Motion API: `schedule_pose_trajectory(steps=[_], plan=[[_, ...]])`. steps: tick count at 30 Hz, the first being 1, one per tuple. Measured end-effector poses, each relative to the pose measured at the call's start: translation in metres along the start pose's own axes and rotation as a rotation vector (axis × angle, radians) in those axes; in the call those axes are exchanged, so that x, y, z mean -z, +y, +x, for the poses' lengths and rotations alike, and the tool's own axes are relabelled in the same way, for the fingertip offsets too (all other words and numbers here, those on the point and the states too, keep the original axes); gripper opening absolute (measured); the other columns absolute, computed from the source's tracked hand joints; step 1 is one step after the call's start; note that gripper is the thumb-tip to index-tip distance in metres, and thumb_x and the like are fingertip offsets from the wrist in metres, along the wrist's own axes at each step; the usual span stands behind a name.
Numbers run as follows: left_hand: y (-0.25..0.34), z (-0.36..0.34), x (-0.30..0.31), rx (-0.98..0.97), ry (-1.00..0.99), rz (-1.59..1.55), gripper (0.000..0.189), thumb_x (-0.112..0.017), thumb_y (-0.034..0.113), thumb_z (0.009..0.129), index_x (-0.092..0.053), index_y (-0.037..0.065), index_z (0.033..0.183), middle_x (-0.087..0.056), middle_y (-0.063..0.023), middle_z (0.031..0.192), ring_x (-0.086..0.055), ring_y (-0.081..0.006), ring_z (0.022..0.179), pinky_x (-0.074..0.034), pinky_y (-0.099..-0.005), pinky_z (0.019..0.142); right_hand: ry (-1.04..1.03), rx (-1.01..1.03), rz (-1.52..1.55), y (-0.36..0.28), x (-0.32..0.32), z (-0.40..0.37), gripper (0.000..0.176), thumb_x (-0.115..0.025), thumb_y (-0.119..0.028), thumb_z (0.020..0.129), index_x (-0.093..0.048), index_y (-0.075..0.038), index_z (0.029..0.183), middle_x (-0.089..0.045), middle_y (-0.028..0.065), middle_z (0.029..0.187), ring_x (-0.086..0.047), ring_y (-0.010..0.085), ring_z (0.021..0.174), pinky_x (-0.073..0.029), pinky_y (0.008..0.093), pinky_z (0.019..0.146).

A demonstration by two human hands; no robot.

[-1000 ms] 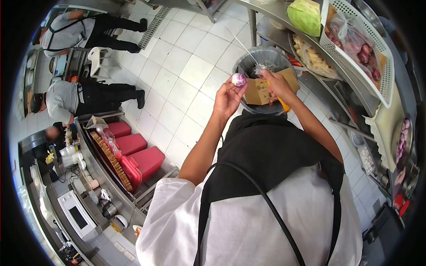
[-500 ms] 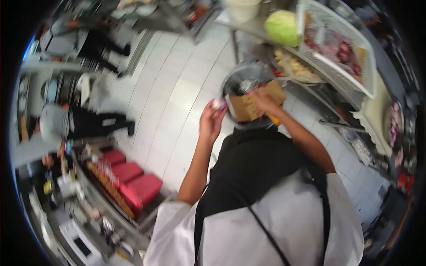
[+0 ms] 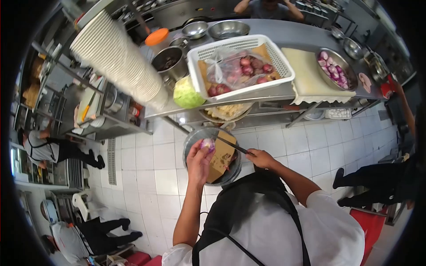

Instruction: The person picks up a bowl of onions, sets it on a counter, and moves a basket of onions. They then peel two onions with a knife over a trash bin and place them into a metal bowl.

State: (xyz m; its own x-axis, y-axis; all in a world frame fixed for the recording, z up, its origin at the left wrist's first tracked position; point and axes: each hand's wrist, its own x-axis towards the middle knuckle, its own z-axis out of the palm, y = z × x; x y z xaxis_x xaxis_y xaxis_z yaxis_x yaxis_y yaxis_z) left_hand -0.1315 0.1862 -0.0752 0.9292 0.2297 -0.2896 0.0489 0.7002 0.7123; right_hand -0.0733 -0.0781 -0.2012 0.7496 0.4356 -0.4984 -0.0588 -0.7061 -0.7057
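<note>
My left hand (image 3: 199, 163) holds a red onion (image 3: 207, 144), purple and white, above the left side of a grey bin (image 3: 188, 148). Gripped by its dark handle in my right hand (image 3: 262, 159), a knife (image 3: 230, 144) points leftward over the same bin, its tip close to the onion. Below the blade, a piece of brown cardboard (image 3: 222, 156) with dark spots stands in the bin and hides part of its contents.
On the steel counter ahead are a white basket (image 3: 248, 88) of red onions, a cabbage (image 3: 188, 93), a cutting board (image 3: 298, 71) and a bowl (image 3: 352, 73) of onions. Stacked white tubs (image 3: 117, 57) rise at left. People stand left, a person's legs (image 3: 372, 181) right.
The view has swung right towards the counter. My right hand has come away from the cardboard and now shows a knife. The onion remains in my left hand.
</note>
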Motion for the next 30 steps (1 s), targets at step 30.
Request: schedule_pose_trajectory(steps=[30], plan=[[-0.171,0.208,-0.398,-0.217,-0.422,0.721,0.028,-0.073,0.009,0.085,-0.066,-0.004,0.109,-0.069,-0.0091,0.093,-0.066,-0.0149,0.082,-0.056,-0.0283,0.069,0.153,-0.281,0.508,0.184,0.126,-0.060,0.043,-0.058,-0.040,0.096,-0.058,-0.008,0.124,-0.062,0.0121,0.074,-0.058,0.0184,0.061,-0.046,0.0357,0.058]])
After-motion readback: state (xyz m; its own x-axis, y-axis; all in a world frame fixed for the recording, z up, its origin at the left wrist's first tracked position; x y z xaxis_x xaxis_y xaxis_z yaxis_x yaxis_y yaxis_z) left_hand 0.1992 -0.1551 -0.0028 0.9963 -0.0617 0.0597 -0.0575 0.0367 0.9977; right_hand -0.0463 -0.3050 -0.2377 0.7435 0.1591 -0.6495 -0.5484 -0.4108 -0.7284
